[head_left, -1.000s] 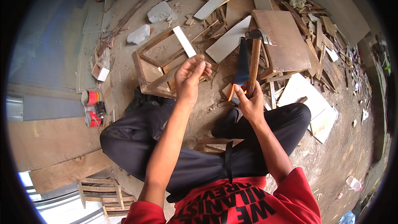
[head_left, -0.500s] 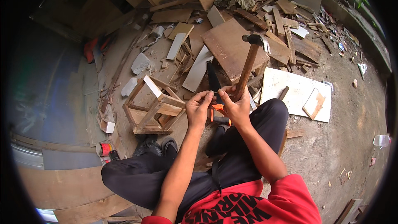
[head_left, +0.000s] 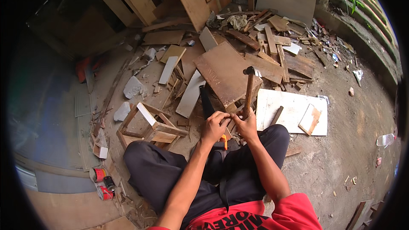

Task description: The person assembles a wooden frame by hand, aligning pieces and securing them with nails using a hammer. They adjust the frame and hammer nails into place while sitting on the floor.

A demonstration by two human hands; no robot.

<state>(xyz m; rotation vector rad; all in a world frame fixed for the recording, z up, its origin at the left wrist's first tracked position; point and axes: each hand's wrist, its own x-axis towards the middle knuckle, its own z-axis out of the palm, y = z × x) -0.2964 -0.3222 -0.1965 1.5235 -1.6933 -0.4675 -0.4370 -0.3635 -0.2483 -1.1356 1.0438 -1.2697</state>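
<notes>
In my right hand (head_left: 246,127) stands a claw hammer (head_left: 249,93) with a wooden handle, its dark head up. My left hand (head_left: 215,126) is closed in a pinch, its fingertips meeting those of the right hand. Whatever lies between them is too small to make out. Behind my hands a saw with a black blade (head_left: 207,103) points away from me. An orange and black handle (head_left: 223,142) shows just below my hands, partly hidden. A small wooden frame (head_left: 170,129) stands on the ground to the left, partly behind my left knee.
A large brown panel (head_left: 223,72) lies ahead among scrap boards. To the right is a white board (head_left: 266,102) bearing smaller pieces. Red cans (head_left: 99,174) stand at the left, near white lumps of rubble (head_left: 133,87). A clear plastic bottle (head_left: 385,139) lies far right.
My view has shifted, so the surroundings sit further left. My hands have come closer together, fingertips now touching. My left knee has moved up and inward, covering part of the wooden frame.
</notes>
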